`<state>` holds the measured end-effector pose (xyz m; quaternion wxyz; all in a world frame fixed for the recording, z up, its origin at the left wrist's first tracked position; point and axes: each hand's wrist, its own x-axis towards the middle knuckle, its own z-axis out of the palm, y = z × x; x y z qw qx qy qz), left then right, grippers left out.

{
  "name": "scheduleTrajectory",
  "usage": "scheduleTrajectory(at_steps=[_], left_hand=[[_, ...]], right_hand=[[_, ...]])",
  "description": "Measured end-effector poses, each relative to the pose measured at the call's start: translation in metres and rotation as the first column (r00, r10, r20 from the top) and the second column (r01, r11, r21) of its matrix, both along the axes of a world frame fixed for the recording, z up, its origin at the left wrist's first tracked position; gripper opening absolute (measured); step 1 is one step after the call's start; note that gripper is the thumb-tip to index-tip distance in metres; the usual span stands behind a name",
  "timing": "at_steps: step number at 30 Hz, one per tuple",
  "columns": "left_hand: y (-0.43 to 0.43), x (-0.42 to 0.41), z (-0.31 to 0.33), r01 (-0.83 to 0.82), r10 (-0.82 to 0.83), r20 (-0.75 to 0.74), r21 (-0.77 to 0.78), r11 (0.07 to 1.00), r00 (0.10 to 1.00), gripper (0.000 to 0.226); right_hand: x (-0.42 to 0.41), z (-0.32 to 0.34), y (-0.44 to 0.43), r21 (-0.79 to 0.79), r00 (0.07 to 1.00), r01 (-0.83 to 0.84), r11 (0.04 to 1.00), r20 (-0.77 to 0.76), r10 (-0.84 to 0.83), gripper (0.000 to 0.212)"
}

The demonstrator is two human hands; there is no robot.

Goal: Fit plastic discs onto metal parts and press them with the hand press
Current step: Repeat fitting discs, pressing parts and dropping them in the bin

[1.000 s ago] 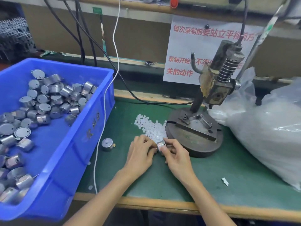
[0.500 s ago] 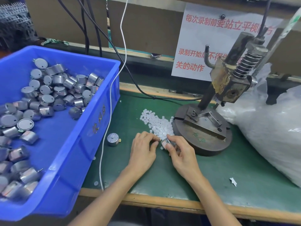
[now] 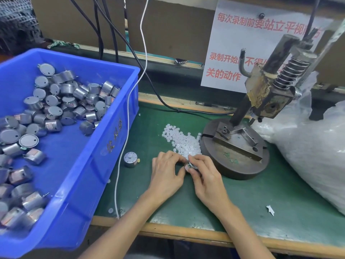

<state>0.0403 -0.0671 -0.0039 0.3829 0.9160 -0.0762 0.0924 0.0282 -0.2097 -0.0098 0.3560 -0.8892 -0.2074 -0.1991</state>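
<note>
Plastic-fitting stage: pinching one metal part with left hand and right hand; yet to load the hand press or empty the bin.

Two hands, one held part, one press, one bin

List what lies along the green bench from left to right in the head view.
Blue plastic bin, lone silver round metal part, left hand, right hand, dark round iron hand press, white plastic bag.
</note>
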Motion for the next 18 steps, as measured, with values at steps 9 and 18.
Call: scheduleTrajectory(at_steps=[9,18], left_hand=[[0.0021,-0.001,0.0002,0.036,-0.036,0.007,-0.022,0.999,0.999,0.032],[0.0018,-0.0014,-0.0001,0.052,-0.052,0.005,-0.011,0.999,0.999,0.034]], right_hand=[[-0.0016,-0.0001,0.0032,-0.077,1.0,-0.011,0.997,0.003,0.011,0.026],[-0.0014,0.0024,0.0042,-0.092,1.0,-0.009,0.996,0.029,0.011,0.026]])
